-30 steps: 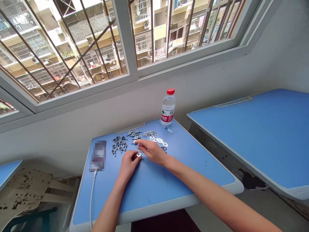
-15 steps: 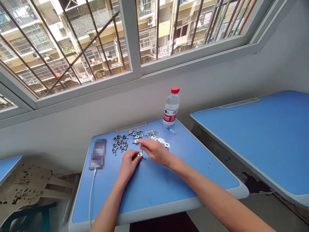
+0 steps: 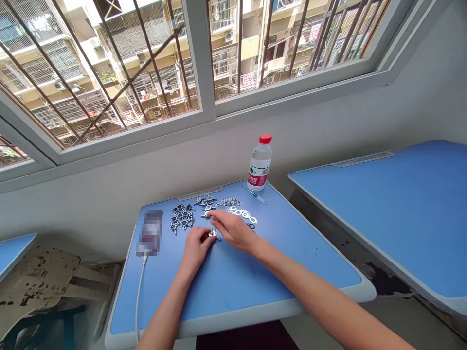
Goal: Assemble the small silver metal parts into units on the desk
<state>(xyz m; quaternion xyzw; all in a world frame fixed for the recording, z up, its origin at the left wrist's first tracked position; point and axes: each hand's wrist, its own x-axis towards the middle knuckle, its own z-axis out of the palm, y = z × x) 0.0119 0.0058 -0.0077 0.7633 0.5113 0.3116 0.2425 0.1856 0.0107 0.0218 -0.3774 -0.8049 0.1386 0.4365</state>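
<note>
My left hand [image 3: 196, 244] pinches a small metal fitting with a side stem [image 3: 212, 234] against the blue tabletop. Above it, my right hand [image 3: 233, 228] is closed on a thin upright metal rod [image 3: 213, 225], whose lower end meets the fitting; its upper part is hidden by my fingers. Another fitting [image 3: 207, 214] lies just beyond my right fingertips. Flat white gaskets [image 3: 245, 214] and small dark rings [image 3: 251, 226] are spread beside my right hand. Dark round fittings with stems [image 3: 182, 216] form a group to the left.
More metal fittings [image 3: 205, 200] and small metal plates [image 3: 229, 201] lie at the back of the desk. A water bottle [image 3: 260, 163] stands at its far right, near a thin blue-handled tool [image 3: 257, 196]. A phone [image 3: 149, 232] with a white cable [image 3: 140, 291] lies left. Another desk [image 3: 386, 204] stands right.
The camera view has shifted slightly. My right hand has moved a little around the rod, its fingers curled slightly differently; my left hand keeps its hold on the fitting.
</note>
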